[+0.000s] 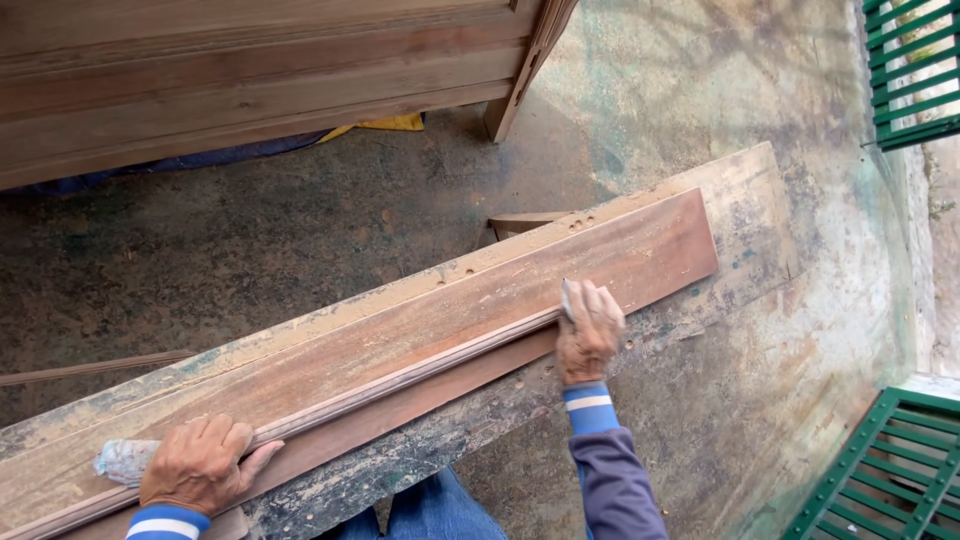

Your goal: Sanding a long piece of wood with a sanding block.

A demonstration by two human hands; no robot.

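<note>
A long reddish-brown wooden board with a raised moulded ridge lies diagonally on a worn, paint-stained workbench plank. My right hand presses a small pale scraper or pad against the ridge near the board's far half. At the near end my left hand rests flat on the board, its fingers lying over the ridge. Beside it lies a crumpled whitish rag, partly under that hand.
A large wooden piece of furniture stands at the back on a stained concrete floor. Green metal grilles show at the top right and bottom right. A thin wooden strip lies at the left.
</note>
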